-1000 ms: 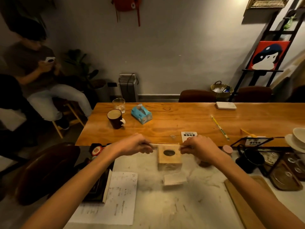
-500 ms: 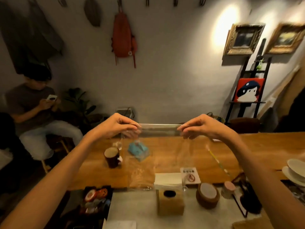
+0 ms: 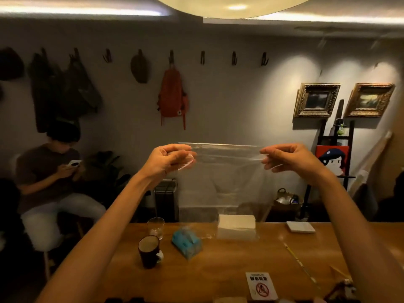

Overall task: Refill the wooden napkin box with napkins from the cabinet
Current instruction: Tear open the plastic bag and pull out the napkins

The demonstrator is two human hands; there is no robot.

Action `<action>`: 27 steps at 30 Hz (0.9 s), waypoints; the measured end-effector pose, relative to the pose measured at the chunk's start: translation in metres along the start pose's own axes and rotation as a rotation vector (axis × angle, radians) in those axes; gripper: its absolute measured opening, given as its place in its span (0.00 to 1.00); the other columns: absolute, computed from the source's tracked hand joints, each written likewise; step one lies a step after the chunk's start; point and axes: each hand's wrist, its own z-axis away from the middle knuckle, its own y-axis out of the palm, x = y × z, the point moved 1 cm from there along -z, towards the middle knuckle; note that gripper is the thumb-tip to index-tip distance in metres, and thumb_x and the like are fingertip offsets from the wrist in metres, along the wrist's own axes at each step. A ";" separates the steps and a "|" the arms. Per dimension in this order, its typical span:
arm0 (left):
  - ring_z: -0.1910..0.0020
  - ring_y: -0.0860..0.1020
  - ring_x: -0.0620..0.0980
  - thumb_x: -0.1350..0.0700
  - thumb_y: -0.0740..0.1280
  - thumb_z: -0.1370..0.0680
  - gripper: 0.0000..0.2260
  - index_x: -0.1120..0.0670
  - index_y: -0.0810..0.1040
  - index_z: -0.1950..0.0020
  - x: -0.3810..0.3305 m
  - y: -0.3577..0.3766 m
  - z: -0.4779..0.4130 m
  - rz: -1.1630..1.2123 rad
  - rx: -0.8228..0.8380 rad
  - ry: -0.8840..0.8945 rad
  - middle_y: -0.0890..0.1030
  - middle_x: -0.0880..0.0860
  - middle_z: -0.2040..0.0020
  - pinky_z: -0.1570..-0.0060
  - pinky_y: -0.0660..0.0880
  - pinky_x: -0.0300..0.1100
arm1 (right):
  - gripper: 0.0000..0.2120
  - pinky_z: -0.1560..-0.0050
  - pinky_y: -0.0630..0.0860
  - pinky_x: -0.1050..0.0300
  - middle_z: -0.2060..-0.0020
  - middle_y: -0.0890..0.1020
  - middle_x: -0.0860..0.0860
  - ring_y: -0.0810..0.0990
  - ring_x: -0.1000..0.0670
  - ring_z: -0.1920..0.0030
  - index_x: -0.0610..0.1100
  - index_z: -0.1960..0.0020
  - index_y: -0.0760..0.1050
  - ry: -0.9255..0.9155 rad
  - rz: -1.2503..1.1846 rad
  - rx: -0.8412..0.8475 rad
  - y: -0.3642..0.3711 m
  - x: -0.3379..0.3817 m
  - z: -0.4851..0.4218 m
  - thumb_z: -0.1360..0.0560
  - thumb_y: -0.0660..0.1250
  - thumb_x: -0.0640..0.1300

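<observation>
Left hand: the left hand is pinching the left top corner of a clear plastic bag, fingers closed on the rim.
Right hand: the right hand is pinching the right top corner of the same bag, fingers closed on it, level with the left.
Bag: it is hanging stretched between the two hands, held up in the air, its lower end reaching down to about the far edge of the counter.
Napkins: a white stack of napkins is sitting at the bottom of the bag, below and between the hands, nearer the right one.
Napkin box: the wooden box is not showing in this view.
Below the left hand: a blue tissue pack is lying on the counter, with a dark mug and a clear glass just to its left.
Below the right hand: a white coaster stack is lying on the counter, and a small no-smoking sign is lying nearer the person.
Behind the hands: an orange backpack is hanging on the wall above the left hand; two framed pictures are hanging above the right.
Far left of the hands: a seated person is looking at a phone.
</observation>
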 end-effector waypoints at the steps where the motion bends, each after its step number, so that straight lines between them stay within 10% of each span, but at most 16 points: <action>1: 0.54 0.85 0.53 0.62 0.67 0.23 0.11 0.65 0.79 0.42 0.001 0.002 -0.002 -0.004 -0.037 0.009 0.85 0.60 0.50 0.56 0.82 0.41 | 0.13 0.51 0.83 0.52 0.53 0.86 0.41 0.85 0.43 0.52 0.42 0.44 0.82 0.013 0.029 -0.031 -0.003 -0.002 -0.006 0.24 0.67 0.47; 6: 0.61 0.85 0.53 0.63 0.66 0.21 0.10 0.68 0.79 0.45 -0.007 0.046 -0.018 -0.122 -0.102 0.090 0.84 0.63 0.55 0.59 0.83 0.42 | 0.15 0.42 0.77 0.44 0.42 0.81 0.47 0.77 0.45 0.41 0.50 0.38 0.77 -0.331 0.865 -0.535 0.029 -0.008 -0.034 0.24 0.68 0.48; 12: 0.63 0.84 0.52 0.62 0.67 0.22 0.09 0.67 0.81 0.48 -0.017 0.071 -0.020 -0.371 -0.113 0.152 0.84 0.64 0.56 0.63 0.83 0.43 | 0.09 0.61 0.78 0.54 0.55 0.83 0.48 0.80 0.48 0.54 0.46 0.49 0.81 -0.686 0.837 -0.474 0.130 0.016 -0.023 0.25 0.70 0.49; 27: 0.52 0.85 0.49 0.69 0.68 0.25 0.14 0.63 0.79 0.40 -0.032 0.019 0.025 -0.455 -0.076 0.027 0.85 0.59 0.49 0.55 0.81 0.36 | 0.15 0.56 0.84 0.52 0.50 0.86 0.44 0.86 0.47 0.55 0.41 0.37 0.77 -0.823 0.642 -0.382 0.192 0.007 -0.033 0.21 0.66 0.46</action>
